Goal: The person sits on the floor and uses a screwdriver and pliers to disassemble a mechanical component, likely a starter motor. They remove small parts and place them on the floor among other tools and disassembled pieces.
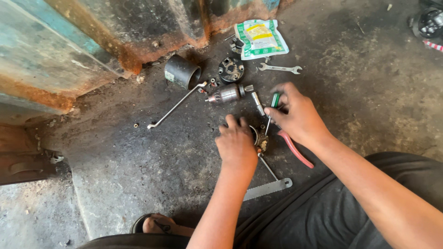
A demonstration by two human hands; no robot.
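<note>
Gripping a green-handled screwdriver (272, 107), the right hand (299, 117) has its fingers closed round the handle, tip down at a small metal part (261, 139) on the floor (138, 175). The left hand (236, 145) covers that part, fingers curled (grip hidden). A black cylinder (182, 71) lies on its side; contents can't be told. Red pliers (295, 150) lie beside the right hand.

Glossy green plastic screwdriver handle (275, 99), dull metal armature (227, 93), rough concrete floor (129, 166).

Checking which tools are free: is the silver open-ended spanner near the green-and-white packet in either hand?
No: the silver open-ended spanner lies alone on the concrete floor, while the right hand grips a green-handled screwdriver.
</note>
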